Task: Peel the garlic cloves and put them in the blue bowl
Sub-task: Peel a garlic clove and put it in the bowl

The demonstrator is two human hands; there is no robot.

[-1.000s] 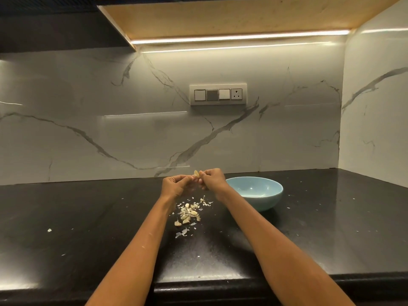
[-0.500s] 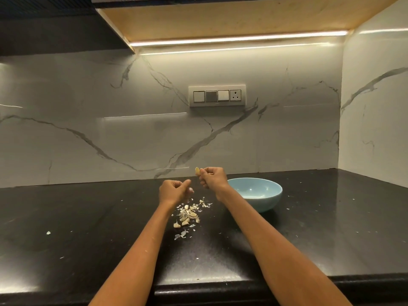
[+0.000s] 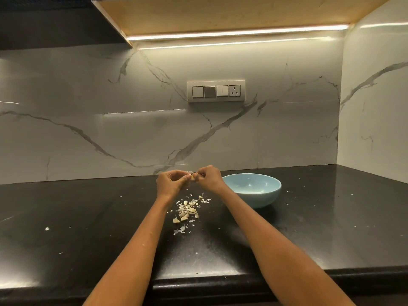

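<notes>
We're looking at a kitchen corner: black stone counter (image 3: 66, 217), white marble-look wall, a switch plate (image 3: 216, 91) with three switches and one socket, a light strip under the cabinet. No brand, label or readable writing anywhere.

We're holding one garlic clove (image 3: 193, 177) up over the counter, between both hands. The left hand (image 3: 171, 184) is curling its fingers in and pinching the clove from the left; the right hand (image 3: 208, 178) is pinching it from the right. Fingertips of both are meeting at the clove. It's too small to tell its long axis or how much skin is left on it.

Key relation: the blue bowl (image 3: 254, 191) is sitting to the right of the clove, just beside the right wrist. So the right hand is the nearer one for the drop; we're judging a short move right and down, once the skin is off. The bowl's inside is looking bare from here, no cloves that we can make out.

The pile of cloves and skins (image 3: 187, 209) is lying on the counter below the hands, between the forearms, apart from the bowl. Whole cloves are showing at its near side, mixed with loose skin. Scattered flecks are dotting the counter further out.

Judgement: we're mid-peel on this clove, and most of the task is looking undone.
</notes>
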